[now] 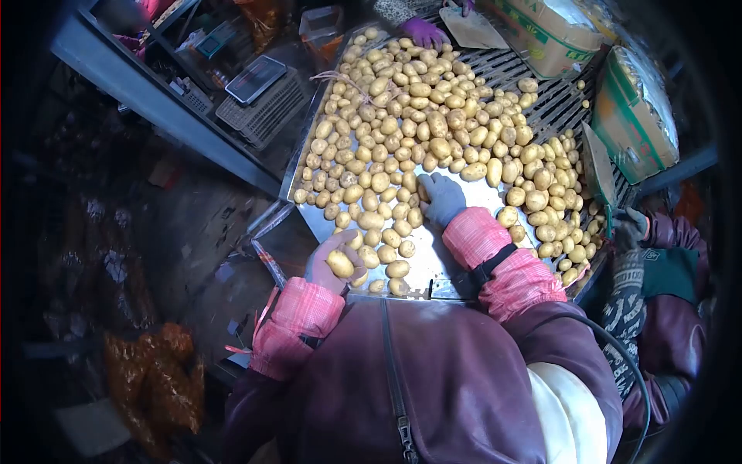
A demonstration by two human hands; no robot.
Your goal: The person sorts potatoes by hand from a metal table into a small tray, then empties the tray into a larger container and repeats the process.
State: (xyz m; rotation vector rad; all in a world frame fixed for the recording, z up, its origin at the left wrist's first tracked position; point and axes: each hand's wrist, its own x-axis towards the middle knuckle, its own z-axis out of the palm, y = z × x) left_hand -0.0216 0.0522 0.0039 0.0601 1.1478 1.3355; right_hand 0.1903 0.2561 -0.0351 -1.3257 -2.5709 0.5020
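Note:
Many potatoes (pixel 371 179) lie on a metal sorting table (pixel 456 267) in front of me. My left hand (pixel 318 267), in a pale glove, is at the table's near left edge, its fingers curled around a potato (pixel 340 264). Another potato shows by its upper fingers. Over the bare metal at the middle, my right hand (pixel 444 199) wears a grey-blue glove. Its fingers are bent round a potato (pixel 423 190) at the edge of the pile; the palm side is hidden. Pink checked sleeve covers are on both forearms.
Cardboard boxes (pixel 638 116) stand on the slatted part (pixel 553 108) at the right and back. A co-worker's purple-gloved hand (pixel 423 32) touches the far potatoes. Another co-worker's gloved hand (pixel 632 224) is at the right edge. A grey crate (pixel 263 108) with a scale-like tray stands left.

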